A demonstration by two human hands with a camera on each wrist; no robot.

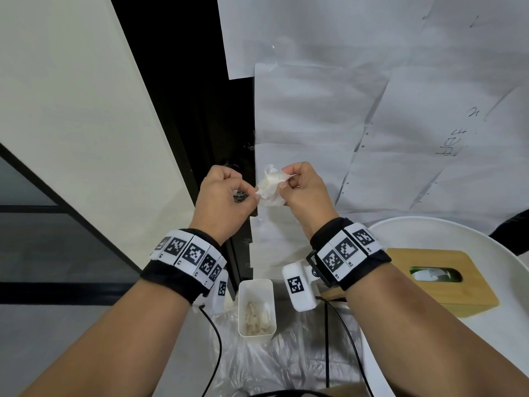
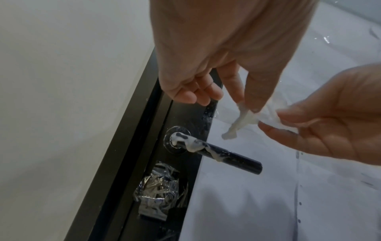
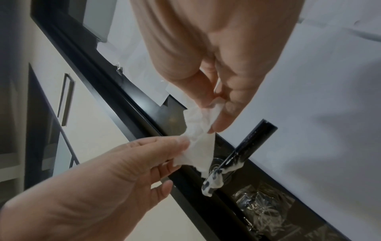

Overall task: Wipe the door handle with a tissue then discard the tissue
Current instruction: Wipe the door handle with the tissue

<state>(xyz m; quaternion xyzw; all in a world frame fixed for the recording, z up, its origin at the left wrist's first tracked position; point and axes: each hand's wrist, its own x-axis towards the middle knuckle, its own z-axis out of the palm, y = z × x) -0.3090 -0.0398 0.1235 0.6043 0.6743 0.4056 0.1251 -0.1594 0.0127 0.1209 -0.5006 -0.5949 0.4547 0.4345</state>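
Note:
A crumpled white tissue (image 1: pixel 270 188) is stretched between both hands in front of the door. My left hand (image 1: pixel 226 196) pinches its left edge with thumb and forefinger; my right hand (image 1: pixel 300 187) pinches its right edge. The black lever door handle (image 2: pixel 230 159) sticks out below the hands, smeared with a white paste near its round base (image 3: pixel 214 179). The tissue (image 3: pixel 198 140) hangs just above the handle, apart from it. In the head view my left hand hides most of the handle.
A small white bin (image 1: pixel 255 306) holding used tissues stands on clear plastic sheeting on the floor below the hands. A wooden tissue box (image 1: pixel 440 277) sits on a round white table (image 1: pixel 486 333) at right. White paper sheets (image 1: pixel 372 110) cover the door; crinkled plastic (image 2: pixel 158 190) wraps the lock.

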